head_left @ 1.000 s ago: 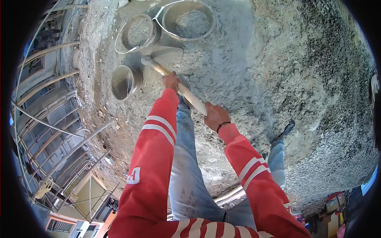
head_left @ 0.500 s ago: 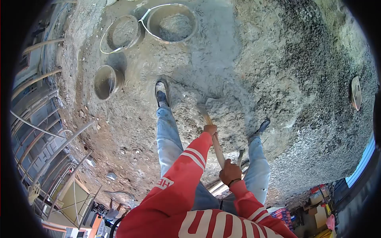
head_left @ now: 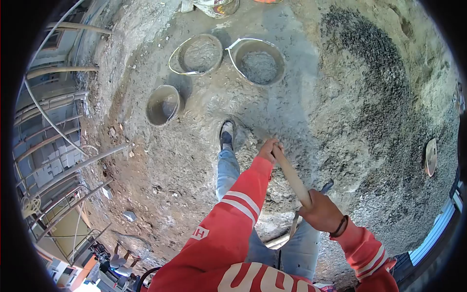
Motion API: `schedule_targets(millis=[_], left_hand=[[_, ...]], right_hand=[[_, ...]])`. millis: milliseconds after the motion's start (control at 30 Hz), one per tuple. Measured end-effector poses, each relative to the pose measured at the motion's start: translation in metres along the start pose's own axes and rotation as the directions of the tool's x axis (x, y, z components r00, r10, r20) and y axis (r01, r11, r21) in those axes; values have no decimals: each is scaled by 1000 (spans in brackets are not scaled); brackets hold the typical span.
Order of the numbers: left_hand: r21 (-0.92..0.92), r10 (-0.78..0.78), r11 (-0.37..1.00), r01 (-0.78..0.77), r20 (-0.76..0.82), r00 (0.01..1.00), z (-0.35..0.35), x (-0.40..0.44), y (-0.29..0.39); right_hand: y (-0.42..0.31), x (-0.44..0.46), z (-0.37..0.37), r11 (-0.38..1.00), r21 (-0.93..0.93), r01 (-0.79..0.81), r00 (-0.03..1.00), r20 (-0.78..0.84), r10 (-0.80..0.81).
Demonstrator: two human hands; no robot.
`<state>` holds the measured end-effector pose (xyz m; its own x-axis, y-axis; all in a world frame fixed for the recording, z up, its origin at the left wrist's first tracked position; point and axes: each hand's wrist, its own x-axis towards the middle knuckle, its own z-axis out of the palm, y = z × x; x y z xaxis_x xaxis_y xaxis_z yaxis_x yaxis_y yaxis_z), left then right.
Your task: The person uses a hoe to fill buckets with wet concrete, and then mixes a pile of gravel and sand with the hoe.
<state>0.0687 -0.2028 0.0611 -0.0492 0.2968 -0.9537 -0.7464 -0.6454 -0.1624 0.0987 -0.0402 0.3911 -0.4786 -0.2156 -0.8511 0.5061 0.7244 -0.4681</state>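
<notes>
My left hand (head_left: 270, 150) is closed round the far part of a wooden handle (head_left: 292, 176). Nearer my body, my right hand (head_left: 322, 212), with a dark band at the wrist, grips the same handle. The tool's head is not visible past my left hand. Wet grey mix (head_left: 292, 129) covers the ground beyond my hands. Farther off stand a bucket of mix with a white handle (head_left: 259, 67), another filled bucket (head_left: 200, 54) and a bucket holding a little mix (head_left: 165, 105).
Dark gravel (head_left: 384, 82) spreads over the right side, with a shallow pan (head_left: 431, 157) on it. Bamboo poles (head_left: 63, 69) line the left edge. A person (head_left: 118, 263) shows at the lower left. A sack (head_left: 218, 7) lies at the top. My shoe (head_left: 226, 134) is on the ground.
Both hands first came back toward my body with the tool, leaving the buckets. Since then they have risen closer to the camera, and the tool's head has gone from sight. The view has shifted too.
</notes>
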Motion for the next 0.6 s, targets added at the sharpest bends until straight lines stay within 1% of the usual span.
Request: schedule_targets(millis=[33,67,100,133,167,233,267,300,333,367,433,467,533,567,600], left_hand=[[23,104,994,-105,43,994,16,-13,15],[28,112,993,-113,41,993,33,-31,24],[29,258,965,-261,69,964,48,-52,29],[29,395,916,-399,96,914,62,-70,32],[40,395,916,-400,90,914,77,-83,35],[107,588,798,-593,82,805,100,-93,40],[124,587,796,-593,86,805,106,-84,46],[171,629,751,-637,106,770,114,-73,55],[221,666,705,-674,123,736,119,-63,61],[241,667,698,-675,126,735,123,-55,67],[311,778,588,-747,36,627,136,-43,81],[330,780,579,-746,42,624,142,-44,85],[382,861,447,-809,62,505,150,-56,88],[359,857,435,-826,116,502,151,-58,91],[366,855,431,-825,127,503,158,-62,89]], right_hand=[[-6,-19,-5,998,-27,51,998,-44,-52],[-1,-33,-6,995,-3,96,992,-76,-96],[10,-41,-3,996,19,82,993,-82,-81],[24,-46,-1,997,44,65,994,-85,-62],[47,-40,8,996,56,67,995,-83,-63],[112,2,44,989,-8,148,943,-300,-144],[143,37,60,990,-51,130,924,-355,-140],[169,81,74,989,-95,114,901,-410,-144],[185,126,88,989,-91,116,884,-444,-145],[197,166,97,989,-84,118,866,-479,-144],[195,220,109,1000,9,30,861,-509,-22],[191,230,111,999,29,36,860,-511,-16],[173,233,117,984,113,135,821,-569,-47],[165,220,115,977,137,162,846,-528,-66],[162,212,117,976,147,161,842,-536,-58]])
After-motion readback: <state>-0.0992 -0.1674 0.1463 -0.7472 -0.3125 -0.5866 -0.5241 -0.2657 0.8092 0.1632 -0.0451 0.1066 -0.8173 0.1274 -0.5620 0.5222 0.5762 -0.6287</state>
